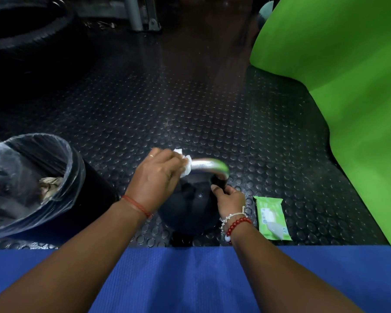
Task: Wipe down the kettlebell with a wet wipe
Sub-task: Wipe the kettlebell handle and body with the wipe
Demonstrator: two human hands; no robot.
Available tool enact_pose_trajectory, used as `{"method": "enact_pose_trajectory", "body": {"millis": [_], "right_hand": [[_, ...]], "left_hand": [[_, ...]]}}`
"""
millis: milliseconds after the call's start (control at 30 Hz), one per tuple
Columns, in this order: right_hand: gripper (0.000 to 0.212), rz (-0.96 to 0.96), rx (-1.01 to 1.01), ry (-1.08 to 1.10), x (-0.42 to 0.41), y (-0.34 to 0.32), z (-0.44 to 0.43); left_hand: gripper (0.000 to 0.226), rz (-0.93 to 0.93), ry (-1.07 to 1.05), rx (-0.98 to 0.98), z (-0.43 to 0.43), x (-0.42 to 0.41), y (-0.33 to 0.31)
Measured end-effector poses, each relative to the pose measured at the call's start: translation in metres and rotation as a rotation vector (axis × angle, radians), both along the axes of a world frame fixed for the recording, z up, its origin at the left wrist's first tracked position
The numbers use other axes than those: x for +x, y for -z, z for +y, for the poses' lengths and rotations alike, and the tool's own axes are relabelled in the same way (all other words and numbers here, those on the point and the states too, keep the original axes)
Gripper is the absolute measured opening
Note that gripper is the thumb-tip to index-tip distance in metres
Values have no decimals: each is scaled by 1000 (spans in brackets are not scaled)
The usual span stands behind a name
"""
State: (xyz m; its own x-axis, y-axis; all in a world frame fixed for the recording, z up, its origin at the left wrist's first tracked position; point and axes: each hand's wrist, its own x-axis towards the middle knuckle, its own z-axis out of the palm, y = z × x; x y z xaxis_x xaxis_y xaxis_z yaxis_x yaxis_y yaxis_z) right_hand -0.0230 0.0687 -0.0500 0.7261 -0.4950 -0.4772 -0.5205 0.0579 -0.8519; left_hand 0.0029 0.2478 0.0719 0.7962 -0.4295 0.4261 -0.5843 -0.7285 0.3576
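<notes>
Studded black floor [190,105]; blue mat [190,279] along its near edge, lined bin [77,168] at left. Just beyond the mat, kettlebell [190,211] upright. Left hand [155,177] over its steel handle [209,164], right hand [229,197] gripping its right shoulder. Green wipes pack [272,219] just right. Wet wipe [186,164] bunched in left fingers, against handle.

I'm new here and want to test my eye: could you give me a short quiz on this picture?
1. True or false: the left hand holds a wipe against the handle of the kettlebell.
2. The wipe pack lies: A) left of the kettlebell; B) right of it; C) on top of it.
3. What colour is the mat nearest the person?
Key: 1 true; 2 B; 3 blue.
</notes>
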Motion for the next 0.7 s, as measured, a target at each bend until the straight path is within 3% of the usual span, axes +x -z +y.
{"method": "enact_pose_trajectory", "body": {"millis": [100, 200, 333, 433, 567, 700], "right_hand": [[17, 4, -8, -7, 0, 0, 0], [20, 4, 1, -2, 0, -2, -1], [15, -3, 9, 3, -1, -4, 0], [15, -18, 22, 12, -1, -5, 0], [13, -17, 1, 1, -2, -4, 0], [17, -14, -1, -10, -1, -2, 0]], "left_hand": [[17, 23, -64, -15, -5, 1, -1], [14, 30, 1, 43, -5, -3, -4], [20, 274, -38, 120, -6, 25, -18], [23, 324, -1, 189, -9, 28, -25], [28, 671, -79, 218, -12, 48, -43], [30, 818, -47, 274, -20, 61, -46]]}}
